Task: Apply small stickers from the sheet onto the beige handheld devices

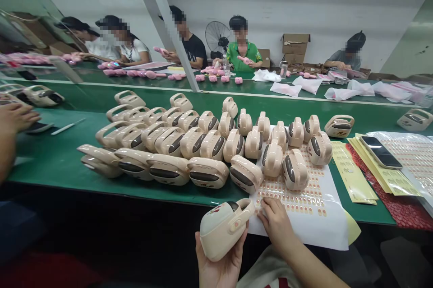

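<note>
Green bench (61,173) spans the whole view; most of its mid. area is taken by rows of beige handled units (192,141) w/ dark panels, packed close, a few of them standing on the white sticker sheet (321,229) at R. That sheet hangs over the front edge. Further R: red patterned sheet (411,213), partly under yellow sheets (352,170).

Held unit (218,231): off the bench, just in front of the edge, tilted, handle up-R; oval mark on handle side near its pivot. L hand (219,270) is cupped around it from below, fingers on both sides. R hand (277,225) is at the L part of the sticker sheet, beside the handle end, fingertips bunched narrow; can't tell if a sticker's pinched. Phone (380,151) lies on the yellow stack, R. Smallest: oval stickers (306,209) in rows, next to R hand.
</note>
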`<action>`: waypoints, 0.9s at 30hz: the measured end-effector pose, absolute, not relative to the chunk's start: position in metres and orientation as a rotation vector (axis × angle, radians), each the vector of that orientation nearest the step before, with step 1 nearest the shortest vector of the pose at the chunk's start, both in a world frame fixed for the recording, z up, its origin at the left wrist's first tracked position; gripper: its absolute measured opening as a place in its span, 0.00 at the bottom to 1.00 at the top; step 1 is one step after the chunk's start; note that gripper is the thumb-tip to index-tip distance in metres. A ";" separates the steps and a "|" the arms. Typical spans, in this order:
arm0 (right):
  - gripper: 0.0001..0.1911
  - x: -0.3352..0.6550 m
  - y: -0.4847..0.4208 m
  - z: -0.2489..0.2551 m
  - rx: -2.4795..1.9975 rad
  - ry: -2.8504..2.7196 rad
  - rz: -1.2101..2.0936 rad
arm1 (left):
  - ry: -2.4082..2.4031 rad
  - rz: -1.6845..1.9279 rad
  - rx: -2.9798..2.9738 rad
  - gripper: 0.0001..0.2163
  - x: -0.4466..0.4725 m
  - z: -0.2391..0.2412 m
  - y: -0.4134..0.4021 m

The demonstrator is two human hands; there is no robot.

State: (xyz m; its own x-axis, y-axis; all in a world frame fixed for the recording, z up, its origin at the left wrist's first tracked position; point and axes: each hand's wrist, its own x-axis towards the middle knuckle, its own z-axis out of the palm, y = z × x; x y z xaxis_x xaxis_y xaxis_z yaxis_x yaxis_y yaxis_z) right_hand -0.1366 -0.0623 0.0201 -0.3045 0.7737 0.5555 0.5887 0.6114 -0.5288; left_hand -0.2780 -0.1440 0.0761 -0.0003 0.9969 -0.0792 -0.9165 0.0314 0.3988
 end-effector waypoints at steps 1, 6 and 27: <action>0.10 -0.136 -0.063 0.017 -1.048 -2.046 0.237 | 0.380 1.551 0.245 0.19 -0.279 0.074 -0.144; 0.10 -0.138 -0.066 0.015 -1.041 -2.047 0.286 | 0.322 1.663 0.223 0.21 -0.283 0.054 -0.145; 0.07 -0.123 -0.079 0.117 -1.069 -1.708 1.258 | 1.076 1.413 1.566 0.42 -0.293 0.069 -0.125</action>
State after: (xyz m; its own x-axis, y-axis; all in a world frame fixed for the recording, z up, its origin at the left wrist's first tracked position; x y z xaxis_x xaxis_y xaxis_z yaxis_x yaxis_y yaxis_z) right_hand -0.1230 -0.0788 0.1166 -0.3726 0.9238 0.0882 0.1897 0.1688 -0.9672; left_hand -0.2925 -0.1252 0.0686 0.0348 0.9325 0.3595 0.0980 -0.3611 0.9273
